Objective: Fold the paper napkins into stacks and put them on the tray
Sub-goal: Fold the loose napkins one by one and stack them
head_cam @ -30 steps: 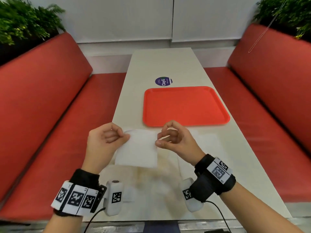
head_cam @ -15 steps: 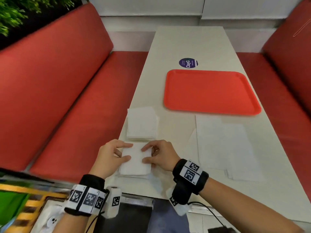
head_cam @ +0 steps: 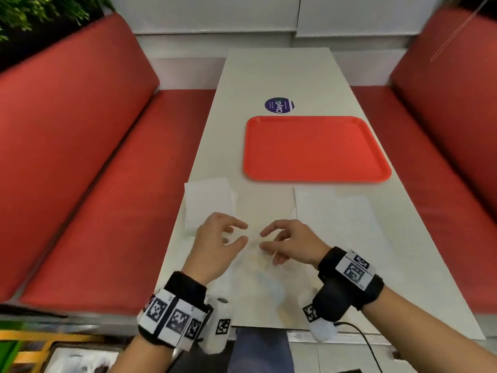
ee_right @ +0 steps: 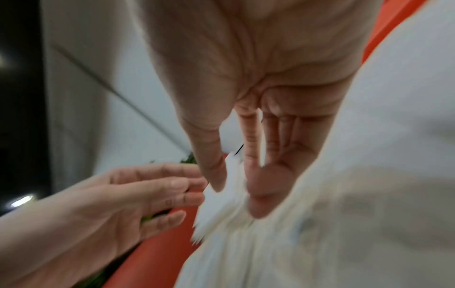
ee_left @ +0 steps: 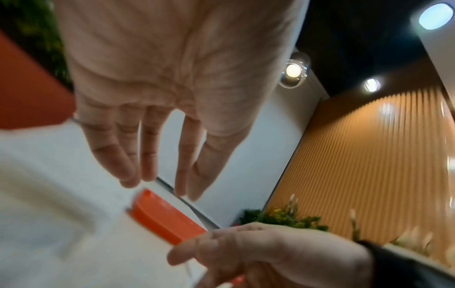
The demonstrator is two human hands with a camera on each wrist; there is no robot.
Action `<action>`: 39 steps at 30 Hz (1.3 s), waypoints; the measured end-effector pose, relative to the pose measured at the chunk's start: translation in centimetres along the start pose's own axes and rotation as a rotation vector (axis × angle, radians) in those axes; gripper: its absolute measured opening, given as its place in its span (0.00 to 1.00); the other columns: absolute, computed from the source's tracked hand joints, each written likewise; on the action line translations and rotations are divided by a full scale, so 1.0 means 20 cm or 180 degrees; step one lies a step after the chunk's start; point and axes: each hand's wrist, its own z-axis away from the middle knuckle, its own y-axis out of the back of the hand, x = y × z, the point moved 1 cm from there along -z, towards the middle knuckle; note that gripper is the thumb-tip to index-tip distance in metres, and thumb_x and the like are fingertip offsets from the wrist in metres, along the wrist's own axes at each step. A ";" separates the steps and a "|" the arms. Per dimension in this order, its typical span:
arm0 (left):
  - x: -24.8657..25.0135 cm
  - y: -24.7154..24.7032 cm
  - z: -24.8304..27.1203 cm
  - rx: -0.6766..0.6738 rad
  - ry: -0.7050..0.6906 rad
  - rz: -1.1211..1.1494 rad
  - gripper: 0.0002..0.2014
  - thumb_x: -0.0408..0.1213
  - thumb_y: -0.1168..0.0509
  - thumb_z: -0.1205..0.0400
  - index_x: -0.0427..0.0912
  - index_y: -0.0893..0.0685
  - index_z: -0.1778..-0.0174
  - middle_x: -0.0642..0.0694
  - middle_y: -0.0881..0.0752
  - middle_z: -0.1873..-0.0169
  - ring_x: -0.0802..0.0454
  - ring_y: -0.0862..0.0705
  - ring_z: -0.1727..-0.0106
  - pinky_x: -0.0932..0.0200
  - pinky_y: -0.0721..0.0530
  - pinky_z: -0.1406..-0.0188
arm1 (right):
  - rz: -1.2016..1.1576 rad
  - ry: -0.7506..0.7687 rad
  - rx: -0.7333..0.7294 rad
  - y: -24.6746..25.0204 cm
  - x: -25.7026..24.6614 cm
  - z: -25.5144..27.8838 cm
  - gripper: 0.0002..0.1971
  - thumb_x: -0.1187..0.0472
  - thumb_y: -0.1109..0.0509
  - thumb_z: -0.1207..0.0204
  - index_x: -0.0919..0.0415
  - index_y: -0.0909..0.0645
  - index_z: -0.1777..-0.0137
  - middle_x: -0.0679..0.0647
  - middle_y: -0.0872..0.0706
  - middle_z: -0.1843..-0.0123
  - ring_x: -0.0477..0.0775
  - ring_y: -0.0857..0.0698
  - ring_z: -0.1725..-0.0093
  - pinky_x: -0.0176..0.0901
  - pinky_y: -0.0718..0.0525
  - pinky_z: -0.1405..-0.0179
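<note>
White table [head_cam: 271, 76], empty-handed left hand [head_cam: 215, 243], right hand [head_cam: 291, 242]

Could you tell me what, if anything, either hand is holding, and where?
Nothing, as far as shows: the left hand and right hand hover open over the table, near the folded napkins.

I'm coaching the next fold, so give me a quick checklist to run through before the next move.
1. Left hand free: ok, fingers straight, holding nothing.
2. Right hand free: cannot tell; the blurred wrist view shows something white between thumb and fingers.
3. Orange tray ready: ok, nothing on it.
4. Folded napkin stack reachable: ok, on the table beside the left hand.
5. Unfolded napkins available: ok, lying flat by the right hand.
</note>
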 end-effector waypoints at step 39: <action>0.31 -0.65 -0.28 -0.0583 0.1307 0.1734 0.19 0.50 0.32 0.18 0.34 0.11 0.55 0.42 0.07 0.57 0.45 0.09 0.54 0.52 0.12 0.54 | -0.2152 0.0330 0.0605 0.59 0.31 0.26 0.22 0.71 0.31 0.21 0.54 0.24 0.29 0.51 0.10 0.57 0.51 0.10 0.54 0.39 0.13 0.58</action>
